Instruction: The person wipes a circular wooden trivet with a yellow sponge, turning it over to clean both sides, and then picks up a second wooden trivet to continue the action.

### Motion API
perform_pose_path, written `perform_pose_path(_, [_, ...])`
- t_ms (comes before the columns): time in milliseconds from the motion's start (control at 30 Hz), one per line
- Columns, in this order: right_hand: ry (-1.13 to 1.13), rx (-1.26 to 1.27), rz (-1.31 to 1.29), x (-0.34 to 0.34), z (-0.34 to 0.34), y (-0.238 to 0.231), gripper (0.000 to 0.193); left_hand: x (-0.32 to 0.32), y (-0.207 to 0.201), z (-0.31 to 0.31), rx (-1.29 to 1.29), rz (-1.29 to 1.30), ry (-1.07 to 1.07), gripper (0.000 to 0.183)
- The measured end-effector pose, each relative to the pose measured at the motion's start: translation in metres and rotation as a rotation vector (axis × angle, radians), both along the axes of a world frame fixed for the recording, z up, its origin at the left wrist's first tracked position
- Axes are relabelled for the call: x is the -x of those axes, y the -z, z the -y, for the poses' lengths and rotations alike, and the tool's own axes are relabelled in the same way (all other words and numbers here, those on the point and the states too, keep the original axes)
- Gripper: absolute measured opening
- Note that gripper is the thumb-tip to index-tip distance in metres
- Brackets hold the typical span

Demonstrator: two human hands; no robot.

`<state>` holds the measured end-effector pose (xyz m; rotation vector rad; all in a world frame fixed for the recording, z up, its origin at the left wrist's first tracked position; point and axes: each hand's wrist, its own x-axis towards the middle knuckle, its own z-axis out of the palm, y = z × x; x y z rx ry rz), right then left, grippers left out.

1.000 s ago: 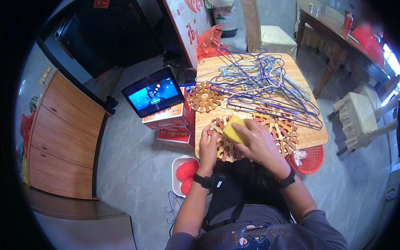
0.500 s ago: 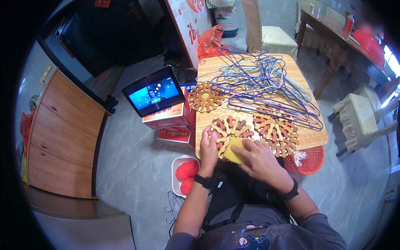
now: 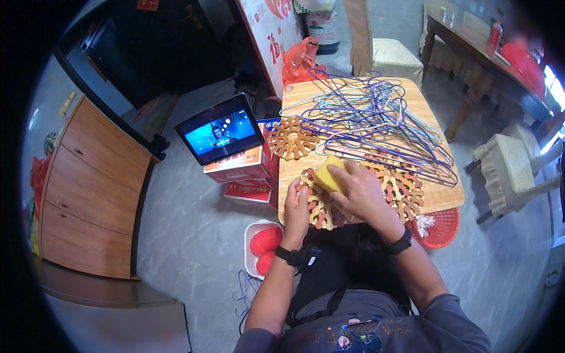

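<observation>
A yellow sponge (image 3: 327, 176) is pinched in my right hand (image 3: 364, 193), pressed on the far side of a round wooden trivet (image 3: 321, 212) made of tan and reddish-brown bone-shaped pieces. My left hand (image 3: 296, 207) grips this trivet by its left edge, thumb on top. The sponge and my right hand hide part of it. A similar trivet (image 3: 400, 189) lies to the right, partly under my right hand and the hangers. Farther back on the left, a third trivet (image 3: 292, 139) rests at the edge of the wooden tabletop (image 3: 444, 199).
Tangled blue, purple and pale hangers (image 3: 376, 117) cover the far part of the tabletop. A tablet (image 3: 220, 129) stands on boxes (image 3: 235, 167) at the left. Below are a white basket (image 3: 250, 235) with red items and a red basket (image 3: 444, 229).
My right hand has moved the sponge away from me, from the trivet's near part to its far edge. The left hand stays on the trivet's left edge.
</observation>
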<state>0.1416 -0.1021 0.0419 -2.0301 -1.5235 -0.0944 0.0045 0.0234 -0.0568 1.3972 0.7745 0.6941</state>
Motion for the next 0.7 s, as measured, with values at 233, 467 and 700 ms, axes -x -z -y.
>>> perform_pose_path(233, [0.004, 0.162, 0.012, 0.013, 0.017, 0.028, 0.058, 0.000, 0.005, 0.000, 0.077, -0.029, 0.004, 0.040])
perform_pose_path(467, [-0.096, 0.124, 0.072, 0.029, 0.056, 0.021, 0.050, -0.001, 0.008, 0.000, -0.096, -0.062, -0.009, 0.033])
perform_pose_path(700, [-0.110, 0.180, -0.087, 0.010, 0.052, 0.019, 0.060, 0.001, -0.012, 0.007, -0.022, -0.061, -0.007, 0.037])
